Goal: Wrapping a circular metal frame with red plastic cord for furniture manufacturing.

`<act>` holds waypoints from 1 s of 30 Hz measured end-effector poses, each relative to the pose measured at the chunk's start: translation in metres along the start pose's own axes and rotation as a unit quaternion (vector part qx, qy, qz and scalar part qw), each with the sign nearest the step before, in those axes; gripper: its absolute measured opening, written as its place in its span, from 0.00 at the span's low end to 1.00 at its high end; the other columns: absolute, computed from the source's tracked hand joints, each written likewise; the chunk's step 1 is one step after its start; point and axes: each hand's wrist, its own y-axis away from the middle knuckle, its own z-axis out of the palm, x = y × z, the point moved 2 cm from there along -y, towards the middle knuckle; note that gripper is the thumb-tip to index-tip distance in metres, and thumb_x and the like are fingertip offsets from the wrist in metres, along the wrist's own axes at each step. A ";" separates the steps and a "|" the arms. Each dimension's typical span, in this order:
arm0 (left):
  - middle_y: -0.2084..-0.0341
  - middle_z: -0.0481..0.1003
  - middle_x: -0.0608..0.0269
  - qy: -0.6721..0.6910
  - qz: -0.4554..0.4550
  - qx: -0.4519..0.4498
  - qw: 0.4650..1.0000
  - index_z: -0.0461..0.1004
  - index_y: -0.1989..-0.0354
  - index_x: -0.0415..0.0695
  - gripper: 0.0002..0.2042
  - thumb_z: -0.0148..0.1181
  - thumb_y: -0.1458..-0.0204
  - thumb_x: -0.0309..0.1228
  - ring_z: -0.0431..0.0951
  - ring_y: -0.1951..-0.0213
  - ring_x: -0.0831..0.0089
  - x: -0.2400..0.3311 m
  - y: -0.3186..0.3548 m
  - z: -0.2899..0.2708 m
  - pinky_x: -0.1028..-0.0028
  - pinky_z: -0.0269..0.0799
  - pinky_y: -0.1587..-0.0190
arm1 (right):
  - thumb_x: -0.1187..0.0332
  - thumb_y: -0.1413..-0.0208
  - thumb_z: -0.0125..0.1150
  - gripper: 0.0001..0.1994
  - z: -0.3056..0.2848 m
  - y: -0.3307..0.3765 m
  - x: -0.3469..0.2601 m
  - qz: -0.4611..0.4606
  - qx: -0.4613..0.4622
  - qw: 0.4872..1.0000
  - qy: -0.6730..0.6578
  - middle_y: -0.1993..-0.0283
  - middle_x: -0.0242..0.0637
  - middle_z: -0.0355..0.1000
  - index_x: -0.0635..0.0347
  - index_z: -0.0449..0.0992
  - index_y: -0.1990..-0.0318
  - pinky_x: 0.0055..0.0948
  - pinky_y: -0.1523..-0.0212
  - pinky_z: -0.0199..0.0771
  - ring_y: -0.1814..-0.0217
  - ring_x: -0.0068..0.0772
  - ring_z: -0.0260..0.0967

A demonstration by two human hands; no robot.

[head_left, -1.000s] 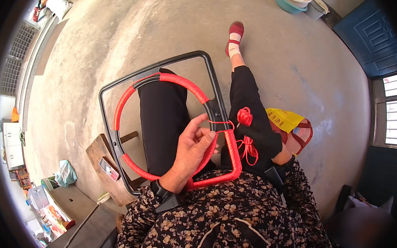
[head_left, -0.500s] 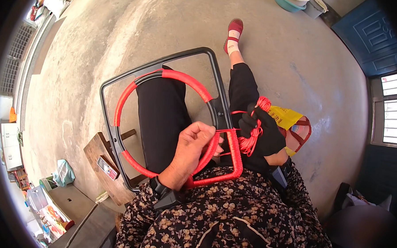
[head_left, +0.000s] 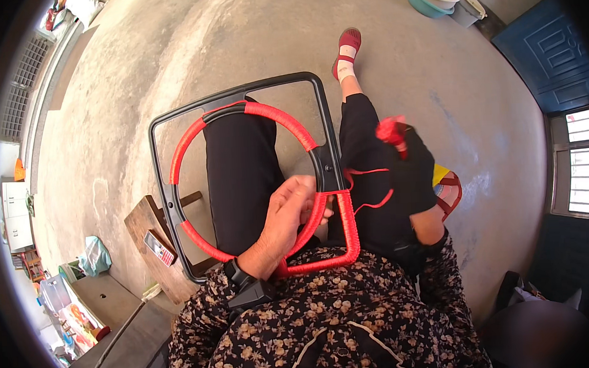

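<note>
Across my lap rests a black frame (head_left: 327, 110), roughly square with a round ring inside it. Red cord wrapping (head_left: 290, 123) covers much of the ring and the near right corner of the frame. My bare left hand (head_left: 284, 214) is closed around the ring's wrapped right side, just below the black joint; its fingertips are partly hidden behind the ring. Right of the frame, my right hand (head_left: 411, 172) in a black glove holds a bundle of red cord (head_left: 391, 131), blurred by motion. Loose cord strands run from the frame's right side toward this hand.
On my left stand a wooden stool (head_left: 140, 223) with a red-and-white phone (head_left: 159, 248) on it and a dark bench (head_left: 133, 316) bearing a stick. A yellow and red bag (head_left: 447, 194) lies behind my right hand. Basins (head_left: 431, 0) stand far right, near a blue door (head_left: 552, 57).
My right hand has moved right, away from the frame, carrying the cord bundle and drawing out strands. My left hand stays on the ring; the frame has barely shifted.
</note>
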 end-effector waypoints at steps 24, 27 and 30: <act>0.75 0.76 0.63 -0.021 0.018 0.010 1.000 0.73 0.67 0.41 0.09 0.57 0.43 0.34 0.76 0.77 0.78 0.000 0.003 -0.007 0.79 0.75 0.74 | 0.77 0.47 0.54 0.11 0.002 0.013 0.007 0.089 -0.177 0.917 -0.347 0.50 0.41 0.72 0.70 0.73 0.56 0.27 0.48 0.67 0.48 0.32 0.68; 0.77 0.76 0.62 -0.025 0.007 -0.007 1.000 0.73 0.70 0.41 0.09 0.57 0.43 0.34 0.76 0.77 0.78 0.001 0.004 -0.004 0.79 0.75 0.75 | 0.74 0.45 0.53 0.14 -0.029 0.016 0.012 0.141 -0.173 0.882 -0.415 0.45 0.45 0.68 0.69 0.71 0.51 0.29 0.43 0.63 0.43 0.34 0.64; 0.77 0.76 0.61 -0.061 -0.008 0.000 0.998 0.73 0.70 0.40 0.09 0.58 0.44 0.34 0.76 0.78 0.78 -0.002 0.000 -0.002 0.79 0.75 0.75 | 0.73 0.44 0.52 0.13 -0.030 0.028 0.021 0.174 -0.129 0.846 -0.487 0.46 0.45 0.68 0.68 0.70 0.51 0.32 0.42 0.63 0.43 0.36 0.65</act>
